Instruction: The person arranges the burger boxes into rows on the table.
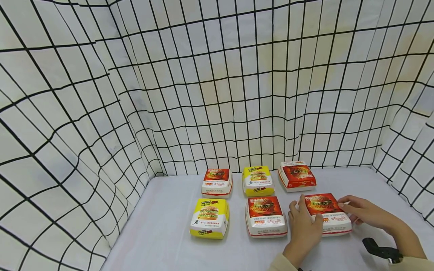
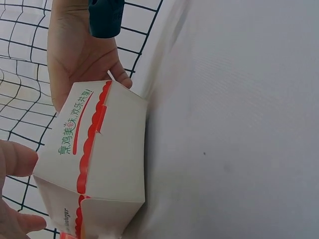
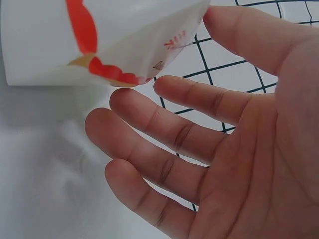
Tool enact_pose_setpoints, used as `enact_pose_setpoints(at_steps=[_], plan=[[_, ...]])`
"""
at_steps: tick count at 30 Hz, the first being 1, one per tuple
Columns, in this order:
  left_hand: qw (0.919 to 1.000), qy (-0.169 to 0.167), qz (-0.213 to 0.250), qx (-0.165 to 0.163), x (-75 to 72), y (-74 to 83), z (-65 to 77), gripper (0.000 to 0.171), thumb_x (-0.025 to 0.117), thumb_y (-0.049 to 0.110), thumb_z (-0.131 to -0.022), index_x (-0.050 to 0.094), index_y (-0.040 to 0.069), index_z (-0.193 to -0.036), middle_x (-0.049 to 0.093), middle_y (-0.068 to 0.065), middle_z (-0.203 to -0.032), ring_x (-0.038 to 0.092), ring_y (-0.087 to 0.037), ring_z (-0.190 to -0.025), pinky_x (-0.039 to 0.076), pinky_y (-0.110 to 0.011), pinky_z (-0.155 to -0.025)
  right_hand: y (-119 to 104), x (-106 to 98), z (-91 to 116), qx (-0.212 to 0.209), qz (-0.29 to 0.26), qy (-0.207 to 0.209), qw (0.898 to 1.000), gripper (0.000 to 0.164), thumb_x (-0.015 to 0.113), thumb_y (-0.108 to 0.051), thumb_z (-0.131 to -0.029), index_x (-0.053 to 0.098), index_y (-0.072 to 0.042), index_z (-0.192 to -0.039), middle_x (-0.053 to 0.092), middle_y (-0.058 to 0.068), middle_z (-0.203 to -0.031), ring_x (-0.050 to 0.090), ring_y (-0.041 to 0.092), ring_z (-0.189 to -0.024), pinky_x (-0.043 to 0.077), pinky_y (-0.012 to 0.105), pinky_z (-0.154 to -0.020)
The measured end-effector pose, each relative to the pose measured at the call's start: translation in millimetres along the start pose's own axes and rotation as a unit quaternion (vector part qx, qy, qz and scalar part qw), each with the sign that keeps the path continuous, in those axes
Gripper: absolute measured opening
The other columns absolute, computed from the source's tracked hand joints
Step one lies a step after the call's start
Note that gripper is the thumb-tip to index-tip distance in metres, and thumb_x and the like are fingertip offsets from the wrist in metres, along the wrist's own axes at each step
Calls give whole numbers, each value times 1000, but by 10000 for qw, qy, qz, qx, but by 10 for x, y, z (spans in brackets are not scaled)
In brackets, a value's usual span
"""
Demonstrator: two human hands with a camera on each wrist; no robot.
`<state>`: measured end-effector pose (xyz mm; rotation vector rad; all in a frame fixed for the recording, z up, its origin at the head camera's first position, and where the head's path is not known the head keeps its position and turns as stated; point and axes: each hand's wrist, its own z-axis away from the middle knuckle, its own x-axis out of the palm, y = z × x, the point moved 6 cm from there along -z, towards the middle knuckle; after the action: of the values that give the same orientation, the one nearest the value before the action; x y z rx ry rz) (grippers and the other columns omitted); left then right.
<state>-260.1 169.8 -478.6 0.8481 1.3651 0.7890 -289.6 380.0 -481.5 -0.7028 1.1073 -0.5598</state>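
Note:
A red-and-white burger box [image 1: 327, 212] stands on the white cloth at the front right, between two bare hands. Along its left side lies the left hand [image 1: 303, 227], fingers extended and thumb near the front corner. In the left wrist view, one left digit [image 2: 19, 158] meets the corner of the box [image 2: 117, 149]. At the opposite side is the right hand [image 1: 367, 214]. The right wrist view has its fingers [image 3: 164, 124] spread and loosely bent, below the box [image 3: 134, 35], with the thumb tip at the box edge. The left hand's far fingers are hidden there.
Beside the left hand stands another red box [image 1: 266, 216], then a yellow box [image 1: 209, 218]. Behind are a red box [image 1: 217, 182], a yellow box [image 1: 258, 180] and a red box [image 1: 297, 176]. A black-gridded white sheet [image 1: 217, 94] walls the table.

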Motion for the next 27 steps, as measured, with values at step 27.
enact_pose_setpoints(at_steps=[27], plan=[[9878, 612, 240, 1413, -583, 530, 141, 32, 64, 32, -89, 53, 39, -119, 53, 18, -119, 50, -3, -111, 48, -33, -91, -170, -163, 155, -324, 440, 629, 9965, 52, 40, -36, -103, 41, 5, -134, 63, 14, -105, 59, 21, -86, 48, 37, -71]])
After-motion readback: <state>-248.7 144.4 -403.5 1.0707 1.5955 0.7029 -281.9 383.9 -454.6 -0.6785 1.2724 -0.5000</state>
